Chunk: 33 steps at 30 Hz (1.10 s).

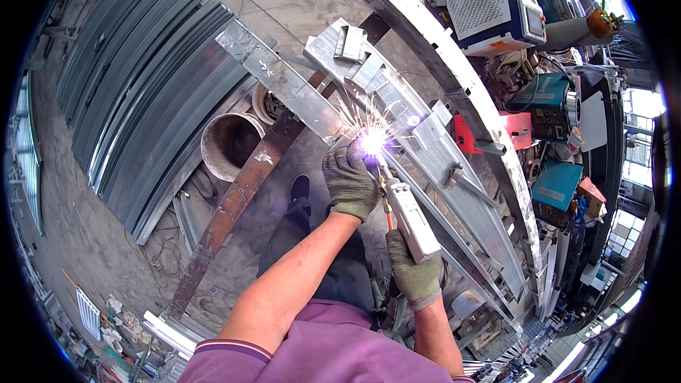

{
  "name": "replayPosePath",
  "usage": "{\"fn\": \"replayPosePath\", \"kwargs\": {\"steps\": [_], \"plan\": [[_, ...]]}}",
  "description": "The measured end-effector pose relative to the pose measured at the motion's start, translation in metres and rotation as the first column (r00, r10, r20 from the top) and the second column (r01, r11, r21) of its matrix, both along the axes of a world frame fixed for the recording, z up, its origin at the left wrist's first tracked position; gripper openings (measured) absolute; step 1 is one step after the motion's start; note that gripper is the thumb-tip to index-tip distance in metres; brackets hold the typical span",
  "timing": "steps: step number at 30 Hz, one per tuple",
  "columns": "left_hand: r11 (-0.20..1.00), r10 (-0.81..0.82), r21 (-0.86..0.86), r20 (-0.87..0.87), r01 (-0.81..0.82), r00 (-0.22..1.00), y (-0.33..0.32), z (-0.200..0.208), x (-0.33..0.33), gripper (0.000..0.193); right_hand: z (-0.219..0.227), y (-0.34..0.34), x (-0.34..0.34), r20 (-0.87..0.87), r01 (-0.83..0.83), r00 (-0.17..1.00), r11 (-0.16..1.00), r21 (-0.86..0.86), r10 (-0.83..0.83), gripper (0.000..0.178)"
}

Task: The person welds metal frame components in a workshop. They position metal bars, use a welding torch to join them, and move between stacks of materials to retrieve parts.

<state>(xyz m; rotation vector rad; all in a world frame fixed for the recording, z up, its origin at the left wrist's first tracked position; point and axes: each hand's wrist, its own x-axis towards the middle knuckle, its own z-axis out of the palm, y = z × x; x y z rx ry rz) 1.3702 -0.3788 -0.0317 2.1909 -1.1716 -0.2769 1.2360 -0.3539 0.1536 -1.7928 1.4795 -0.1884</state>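
Note:
My right hand [417, 269], in an olive work glove, grips the lower part of a white handheld welding gun [413, 221]. A bright white-violet flash with flying sparks [372, 143] burns at the gun's tip. Close beside the flash is my gloved left hand [351, 181], its fingers curled at the end of a galvanized steel tube [287, 84]. Glare hides the fingertips and whatever lies between them. That tube slants away to the upper left, across a rusty steel beam [241, 213].
Long galvanized profiles [142, 78] are stacked at left, near an open round pipe [230, 145]. More steel sections [454, 170] lie right of the flash, carrying small offcuts [350, 44]. A curved pale beam [489, 110] separates them from a white machine [482, 0] and teal boxes [557, 184].

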Motion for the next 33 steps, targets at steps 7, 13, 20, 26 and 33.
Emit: {"fn": "replayPosePath", "kwargs": {"steps": [7, 13, 20, 26, 33], "plan": [[0.999, 0.005, 0.035, -0.022, -0.004, 1.0, 0.002, 0.007, -0.002, 0.088, 0.013, 0.003, -0.017, 0.038, 0.005, 0.999, 1.0, -0.009, -0.004, 0.03], [0.996, 0.085, 0.029, -0.015, -0.084, 0.996, 0.0, 0.005, -0.009, 0.108, 0.064, -0.026, -0.053, -0.072, 0.19, 0.982, 0.935, 0.299, -0.176, 0.035], [0.983, 0.177, 0.061, -0.048, -0.174, 0.983, 0.004, 0.013, -0.022, 0.108, 0.098, -0.095, -0.139, -0.061, 0.125, 0.992, 0.916, 0.38, -0.11, 0.024], [0.929, 0.369, -0.004, -0.104, -0.371, 0.924, 0.006, 0.013, -0.045, 0.107, 0.169, -0.19, -0.153, -0.143, -0.19, 0.959, 0.928, 0.321, 0.246, 0.043], [0.776, 0.629, 0.117, -0.212, -0.619, 0.748, 0.005, 0.007, -0.073, 0.094, 0.2, -0.251, -0.054, -0.309, -0.654, 0.686, 0.745, 0.135, 0.658, 0.047]]}}
